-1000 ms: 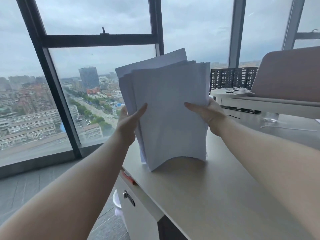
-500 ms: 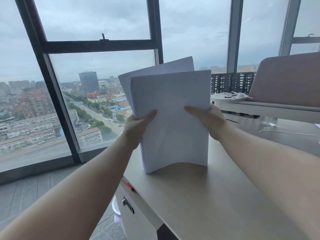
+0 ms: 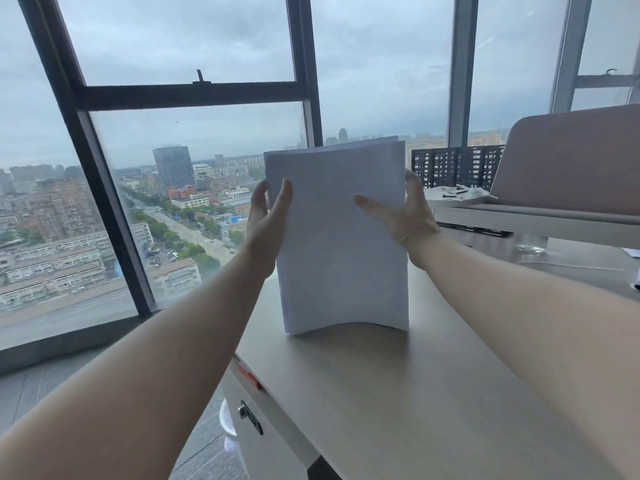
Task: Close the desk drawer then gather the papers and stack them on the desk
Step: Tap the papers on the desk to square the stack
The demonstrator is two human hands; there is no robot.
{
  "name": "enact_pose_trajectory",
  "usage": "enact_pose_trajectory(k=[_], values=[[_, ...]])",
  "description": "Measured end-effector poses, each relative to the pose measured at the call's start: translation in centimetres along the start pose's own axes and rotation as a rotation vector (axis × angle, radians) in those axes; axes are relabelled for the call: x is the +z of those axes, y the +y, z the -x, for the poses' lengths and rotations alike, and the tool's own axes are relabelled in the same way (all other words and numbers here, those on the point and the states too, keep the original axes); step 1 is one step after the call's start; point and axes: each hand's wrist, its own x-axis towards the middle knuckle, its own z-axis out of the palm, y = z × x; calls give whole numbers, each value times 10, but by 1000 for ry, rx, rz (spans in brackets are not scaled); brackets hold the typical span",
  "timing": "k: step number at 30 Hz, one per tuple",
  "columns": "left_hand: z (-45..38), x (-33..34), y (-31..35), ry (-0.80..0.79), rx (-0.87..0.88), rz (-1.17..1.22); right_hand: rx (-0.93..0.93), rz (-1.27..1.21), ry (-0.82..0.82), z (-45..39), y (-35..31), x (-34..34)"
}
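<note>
A stack of white papers (image 3: 341, 244) stands upright on its bottom edge on the beige desk (image 3: 398, 393), bowed slightly toward me. My left hand (image 3: 266, 220) grips the stack's left edge, thumb on the front. My right hand (image 3: 405, 213) grips the right edge, thumb on the front and fingers behind. The sheets' top edges are nearly level. Below the desk's left edge sits the white drawer unit (image 3: 263, 441) with a dark lock handle (image 3: 251, 417); its front looks flush and closed.
A tall window wall with dark frames (image 3: 104, 209) runs along the left and back. A grey padded partition (image 3: 568, 157) and a white shelf with a plate (image 3: 453, 195) stand at the right. A glass (image 3: 531, 242) rests on the far desk. Grey floor lies left.
The fanned, uneven sheets have been squared into one aligned stack. Both hands slid up the stack's side edges, and the stack stands lower on the desk.
</note>
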Motion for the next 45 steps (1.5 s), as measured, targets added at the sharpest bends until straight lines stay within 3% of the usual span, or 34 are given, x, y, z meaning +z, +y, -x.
enact_pose_trajectory(k=[9,14,21,26,32,38,42,45], values=[[-3,-1,-14,-67,-53,-81,34,63,99,-1,-1,0],[15,-9,-48,-82,-273,-162,215,113,-11,12,23,-5],[42,-8,-98,-61,-443,-198,413,116,-93,36,67,-5],[45,1,-109,2,-353,-327,449,219,67,45,98,-4],[18,15,-121,7,-274,-622,572,349,124,52,115,-11],[15,36,-142,15,-231,-666,606,404,249,47,122,-16],[10,44,-151,27,-233,-721,668,498,235,42,118,-21],[4,48,-159,-57,-264,-792,710,612,143,38,113,-29]])
